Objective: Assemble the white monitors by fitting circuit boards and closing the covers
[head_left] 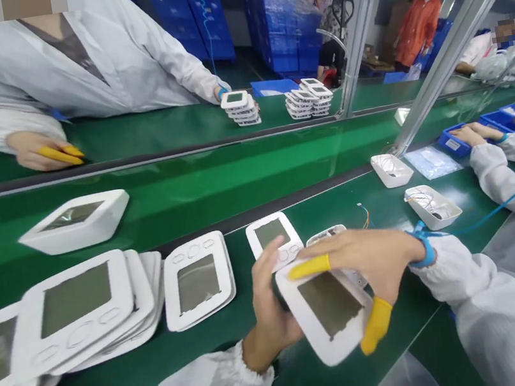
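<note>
A white display housing (331, 306) with a grey screen is held tilted above the green bench, between both hands. My left hand (271, 313) grips its left side, the fingers partly hidden behind it. My right hand (368, 257) wears yellow finger cots and a blue wrist strap; it spans the housing from its top edge to its right side. Just beyond the hands lie a white front panel with a screen (273, 232) and an open white housing part (324, 234), partly covered by my right hand. Left of my hands rests another screen panel (198, 282).
Stacked screen panels (78, 303) crowd the left side. A white unit (75, 221) sits on the green belt (237, 183). Wired white shells (433, 205) and blue bins (455, 141) are at right. A metal post (454, 21) rises there. Co-workers stand opposite and at right.
</note>
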`<act>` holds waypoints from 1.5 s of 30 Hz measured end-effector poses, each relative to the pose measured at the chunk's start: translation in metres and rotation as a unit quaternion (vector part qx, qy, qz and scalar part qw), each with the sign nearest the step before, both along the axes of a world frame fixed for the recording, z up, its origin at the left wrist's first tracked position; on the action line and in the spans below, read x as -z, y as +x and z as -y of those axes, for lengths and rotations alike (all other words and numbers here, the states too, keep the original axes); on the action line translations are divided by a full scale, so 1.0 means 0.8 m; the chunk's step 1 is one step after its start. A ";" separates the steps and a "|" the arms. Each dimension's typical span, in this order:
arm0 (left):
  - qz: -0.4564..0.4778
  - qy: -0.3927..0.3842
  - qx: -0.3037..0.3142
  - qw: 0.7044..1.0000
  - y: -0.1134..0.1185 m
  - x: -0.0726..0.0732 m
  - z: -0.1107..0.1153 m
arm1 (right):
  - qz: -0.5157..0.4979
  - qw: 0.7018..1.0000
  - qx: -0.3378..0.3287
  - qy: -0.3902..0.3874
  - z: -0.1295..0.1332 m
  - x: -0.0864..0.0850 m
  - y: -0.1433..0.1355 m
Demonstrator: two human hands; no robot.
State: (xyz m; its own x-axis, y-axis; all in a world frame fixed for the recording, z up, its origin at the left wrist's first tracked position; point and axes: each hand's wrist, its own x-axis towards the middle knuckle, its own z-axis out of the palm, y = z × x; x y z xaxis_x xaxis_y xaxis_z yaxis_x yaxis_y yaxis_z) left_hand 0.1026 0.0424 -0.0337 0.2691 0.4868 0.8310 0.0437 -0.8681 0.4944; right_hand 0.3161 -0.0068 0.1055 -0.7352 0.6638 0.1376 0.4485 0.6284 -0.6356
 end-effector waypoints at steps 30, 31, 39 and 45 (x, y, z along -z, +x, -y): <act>-0.113 -0.566 0.287 0.765 -0.002 -0.103 -0.042 | -0.326 0.823 0.455 -0.100 0.009 0.092 0.074; -0.107 -0.563 0.282 0.770 -0.004 -0.103 -0.046 | -0.336 0.819 0.453 -0.103 0.011 0.092 0.071; -0.199 -0.426 0.238 0.850 0.007 -0.104 -0.046 | -0.349 0.826 0.441 -0.026 0.023 0.084 0.046; -0.243 -0.424 0.257 0.834 0.033 -0.120 -0.036 | -0.267 0.886 0.363 0.107 0.032 0.081 0.030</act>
